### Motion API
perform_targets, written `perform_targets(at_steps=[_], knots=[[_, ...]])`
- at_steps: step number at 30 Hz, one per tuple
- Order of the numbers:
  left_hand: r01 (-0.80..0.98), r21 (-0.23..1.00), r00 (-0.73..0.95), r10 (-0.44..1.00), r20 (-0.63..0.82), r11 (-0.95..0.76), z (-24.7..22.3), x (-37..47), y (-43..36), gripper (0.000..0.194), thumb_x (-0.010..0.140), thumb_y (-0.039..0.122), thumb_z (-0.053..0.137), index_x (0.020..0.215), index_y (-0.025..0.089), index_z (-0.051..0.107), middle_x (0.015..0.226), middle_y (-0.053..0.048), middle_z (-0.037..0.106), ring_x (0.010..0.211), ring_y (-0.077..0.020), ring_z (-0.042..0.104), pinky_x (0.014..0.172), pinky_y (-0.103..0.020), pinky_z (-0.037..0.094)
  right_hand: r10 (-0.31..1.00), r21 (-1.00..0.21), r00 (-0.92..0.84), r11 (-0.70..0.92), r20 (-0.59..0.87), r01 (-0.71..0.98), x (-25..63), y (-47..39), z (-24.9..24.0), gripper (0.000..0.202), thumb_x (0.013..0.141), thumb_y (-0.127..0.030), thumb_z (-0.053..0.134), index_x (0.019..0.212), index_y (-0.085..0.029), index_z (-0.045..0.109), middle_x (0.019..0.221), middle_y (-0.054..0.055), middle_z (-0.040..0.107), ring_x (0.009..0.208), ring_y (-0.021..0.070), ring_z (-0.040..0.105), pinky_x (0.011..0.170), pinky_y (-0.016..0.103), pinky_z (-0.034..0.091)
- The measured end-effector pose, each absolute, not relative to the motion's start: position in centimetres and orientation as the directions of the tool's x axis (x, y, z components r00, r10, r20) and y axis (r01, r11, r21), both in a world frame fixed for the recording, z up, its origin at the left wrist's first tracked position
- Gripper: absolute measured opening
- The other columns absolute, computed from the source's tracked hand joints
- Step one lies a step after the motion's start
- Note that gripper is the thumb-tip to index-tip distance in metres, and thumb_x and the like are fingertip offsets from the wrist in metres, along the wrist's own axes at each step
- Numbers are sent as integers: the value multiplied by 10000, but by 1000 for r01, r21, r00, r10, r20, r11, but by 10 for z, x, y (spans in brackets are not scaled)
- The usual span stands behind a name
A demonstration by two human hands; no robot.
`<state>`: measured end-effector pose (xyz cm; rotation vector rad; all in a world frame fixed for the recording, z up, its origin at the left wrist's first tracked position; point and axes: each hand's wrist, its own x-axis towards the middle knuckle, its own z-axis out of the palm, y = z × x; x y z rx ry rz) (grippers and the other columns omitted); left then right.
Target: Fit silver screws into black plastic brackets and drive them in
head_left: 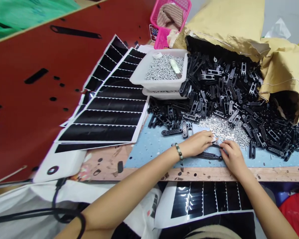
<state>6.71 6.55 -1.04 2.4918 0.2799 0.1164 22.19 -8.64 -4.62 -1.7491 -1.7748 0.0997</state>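
Observation:
My left hand (200,142), with a beaded bracelet (178,151) at the wrist, is closed over a small black plastic part (216,145) near the table's front edge. Across from it, my right hand (232,156) pinches at the right end of that same part. Just beneath the hands, a long black plastic arm (209,155) lies on the blue sheet (149,149). Small silvery metal pieces (229,129) are spread right behind my fingers. Fine detail between the fingertips is hidden.
Black plastic parts (221,86) spill from a torn paper sack (229,33). A white tub (139,74) of metal pins stands left of them, beside sheets of black stickers (112,106). A pink basket (161,38) stands behind. Another sticker sheet (196,200) lies below the table edge.

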Motion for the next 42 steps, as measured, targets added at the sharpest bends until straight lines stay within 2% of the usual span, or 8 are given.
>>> perform_targets(at_steps=[14,19,22,26,31,34,37,42], knots=[[252,697,954,295,-60,-671,-4,61,68,224,898,181,457,951,193,675,980,-61,636,942,-201,551,865,-321,412,941,-551,88,115,328,826,221,-80,-42,170,916,-241,475,954,-212,639,945,75,664,889,200,604,813,365,494],[296,713,948,286,-139,-635,7,48,62,220,886,208,481,1012,207,662,946,-51,641,924,-205,571,858,-327,414,812,-437,415,-224,410,871,255,-45,-28,352,857,-411,550,1088,-147,571,966,141,619,921,268,569,803,415,470],[340,721,920,371,-124,-604,16,50,61,237,887,274,479,1042,207,646,992,-60,633,956,-220,565,886,-358,416,813,-349,436,-309,386,885,268,-28,-24,315,841,-363,557,1059,-138,583,930,141,629,892,276,567,794,420,460],[346,899,827,540,-157,-269,21,78,59,322,895,420,444,1060,197,607,967,-55,629,902,-207,582,844,-367,459,739,-488,474,-225,479,843,254,-38,-25,240,854,-227,482,1067,-149,560,945,114,638,870,232,592,790,377,484],[155,962,770,583,-260,225,19,119,57,269,809,429,542,904,178,525,844,-15,594,781,-158,574,751,-311,487,813,-485,242,56,530,873,250,-59,-21,235,889,-192,443,1095,-192,557,987,95,659,892,197,620,761,309,506],[158,935,736,594,-325,316,19,122,59,218,799,385,526,874,184,490,783,10,563,682,-126,553,670,-274,473,733,-501,402,-97,548,860,300,-53,-11,229,919,-202,388,1063,-163,562,981,127,644,896,220,607,808,368,488],[238,918,731,564,-384,317,20,114,59,207,807,390,507,842,191,463,699,32,528,593,-107,519,577,-243,447,659,-444,577,-383,483,810,358,-32,-2,246,860,-256,517,1067,-134,569,991,155,626,938,263,583,843,427,464],[255,940,766,545,-340,228,23,104,58,288,787,461,530,861,191,461,856,-6,567,622,-110,550,557,-254,473,725,-432,584,-424,366,796,391,-7,6,85,800,-184,531,834,-153,602,860,120,638,826,246,597,790,402,464]])
